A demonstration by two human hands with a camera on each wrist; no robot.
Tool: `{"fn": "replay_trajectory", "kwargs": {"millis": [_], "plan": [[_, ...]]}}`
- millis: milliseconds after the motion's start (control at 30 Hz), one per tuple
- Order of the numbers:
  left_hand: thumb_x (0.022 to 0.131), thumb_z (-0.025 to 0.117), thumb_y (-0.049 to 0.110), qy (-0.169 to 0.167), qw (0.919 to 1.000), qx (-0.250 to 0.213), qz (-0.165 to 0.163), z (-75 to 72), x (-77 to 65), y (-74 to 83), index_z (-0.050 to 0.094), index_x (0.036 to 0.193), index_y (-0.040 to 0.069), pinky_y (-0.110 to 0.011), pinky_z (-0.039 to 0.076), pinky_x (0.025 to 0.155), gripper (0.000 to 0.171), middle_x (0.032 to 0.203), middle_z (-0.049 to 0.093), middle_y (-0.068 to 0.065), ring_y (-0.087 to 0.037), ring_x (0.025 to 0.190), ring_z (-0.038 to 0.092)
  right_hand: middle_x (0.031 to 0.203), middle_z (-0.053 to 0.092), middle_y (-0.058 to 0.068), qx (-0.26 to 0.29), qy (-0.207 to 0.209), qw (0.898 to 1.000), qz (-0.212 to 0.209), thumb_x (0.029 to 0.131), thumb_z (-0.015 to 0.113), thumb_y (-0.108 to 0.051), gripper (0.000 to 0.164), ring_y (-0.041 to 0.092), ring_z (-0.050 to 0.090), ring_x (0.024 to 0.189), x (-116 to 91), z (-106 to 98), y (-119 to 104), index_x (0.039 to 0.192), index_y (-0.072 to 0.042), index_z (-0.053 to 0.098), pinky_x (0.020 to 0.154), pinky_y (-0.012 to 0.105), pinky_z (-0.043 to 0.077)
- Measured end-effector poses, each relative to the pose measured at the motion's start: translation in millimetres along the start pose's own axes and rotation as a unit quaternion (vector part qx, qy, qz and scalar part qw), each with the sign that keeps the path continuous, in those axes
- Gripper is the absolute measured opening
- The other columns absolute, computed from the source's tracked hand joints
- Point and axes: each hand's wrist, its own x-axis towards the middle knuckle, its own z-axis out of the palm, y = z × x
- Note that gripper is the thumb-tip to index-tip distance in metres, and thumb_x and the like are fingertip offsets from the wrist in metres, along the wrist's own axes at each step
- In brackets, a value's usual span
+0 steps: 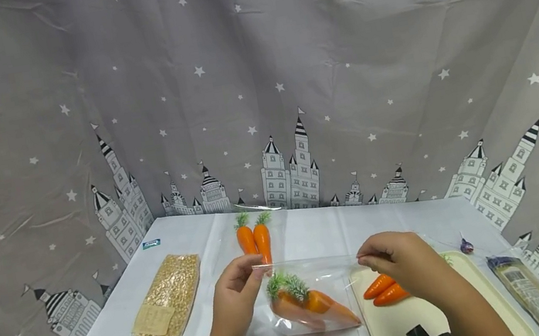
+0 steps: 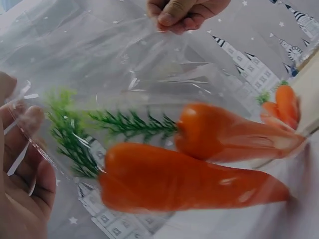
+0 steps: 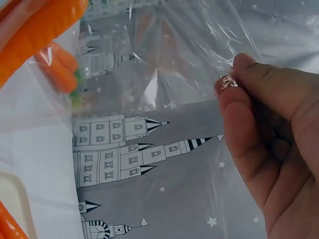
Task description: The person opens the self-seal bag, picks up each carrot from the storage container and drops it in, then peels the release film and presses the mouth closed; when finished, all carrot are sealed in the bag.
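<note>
Two orange carrots [image 2: 189, 179] with green tops lie inside a clear plastic bag [image 1: 332, 273] held up over the table. My left hand [image 1: 234, 295] pinches the bag's upper left corner between thumb and fingers. At the opposite upper corner, my right hand [image 1: 405, 261] pinches the film; its thumb and forefinger grip the crumpled edge in the right wrist view. The bag's top edge stretches nearly straight between both hands. Beneath my right forearm, a cream tray [image 1: 393, 328] bears more carrots [image 1: 389, 295], partly hidden by that hand.
Behind the bag lies another clear bag with two carrots [image 1: 262, 237]. A pack of yellow kernels [image 1: 176, 284] is on the left, near a small blue packet [image 1: 151, 243]. To the right are a wrapped lollipop [image 1: 466, 245] and a long printed packet [image 1: 533, 290].
</note>
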Motion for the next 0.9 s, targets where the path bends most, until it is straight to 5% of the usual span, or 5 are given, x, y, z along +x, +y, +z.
{"fn": "replay_trajectory", "kwargs": {"millis": [167, 367, 533, 667, 900], "plan": [[0.099, 0.07, 0.012, -0.089, 0.9933, 0.001, -0.072, -1.5, -8.3, -15.6, 0.056, 0.141, 0.004, -0.028, 0.055, 0.101, 0.045, 0.131, 0.064, -0.014, -0.017, 0.117, 0.064, 0.087, 0.07, -0.018, 0.003, 0.016, 1.0, -0.008, 0.095, 0.078, -0.018, 0.006, 0.002, 0.062, 0.078, -2.8, 0.7, -0.7, 0.093, -0.024, 0.078, 0.072, 0.025, 0.057], [0.087, 0.087, 0.035, -0.193, 0.9647, 0.09, -0.155, 0.3, -18.6, -38.5, 0.05, 0.151, 0.014, -0.052, 0.042, 0.114, 0.077, 0.144, 0.064, 0.0, -0.023, 0.134, 0.057, 0.087, 0.07, -0.019, 0.016, 0.028, 0.999, -0.013, 0.094, 0.078, -0.015, 0.011, 0.002, 0.061, 0.077, -4.5, 1.8, 0.5, 0.093, -0.027, 0.077, 0.072, 0.025, 0.057], [0.085, 0.086, 0.043, -0.201, 0.9553, 0.137, -0.168, 5.8, -24.6, -45.3, 0.06, 0.142, 0.016, -0.036, 0.047, 0.109, 0.069, 0.133, 0.07, 0.007, -0.021, 0.13, 0.062, 0.088, 0.07, -0.017, 0.047, 0.045, 0.998, 0.01, 0.093, 0.08, -0.018, 0.009, 0.002, 0.063, 0.077, -8.0, 8.4, 1.5, 0.099, -0.025, 0.076, 0.072, 0.025, 0.057], [0.083, 0.086, 0.044, -0.202, 0.9533, 0.15, -0.168, 5.8, -25.0, -46.8, 0.062, 0.139, 0.014, -0.039, 0.049, 0.109, 0.068, 0.132, 0.071, 0.004, -0.022, 0.129, 0.063, 0.108, 0.073, -0.001, 0.142, 0.038, 0.988, 0.04, 0.09, 0.083, -0.018, 0.034, 0.013, 0.068, 0.09, -9.6, 22.6, 16.0, 0.121, -0.019, 0.07, 0.082, 0.028, 0.058], [0.081, 0.086, 0.049, -0.18, 0.9508, 0.168, -0.189, 6.1, -21.3, -48.7, 0.063, 0.134, 0.005, -0.034, 0.058, 0.093, 0.073, 0.121, 0.074, -0.005, -0.017, 0.107, 0.069, 0.141, 0.058, 0.017, 0.25, -0.102, 0.959, 0.089, 0.086, 0.087, -0.025, 0.085, 0.033, 0.059, 0.123, -15.3, 73.3, 58.8, 0.155, -0.013, 0.039, 0.1, 0.04, 0.055]]}}
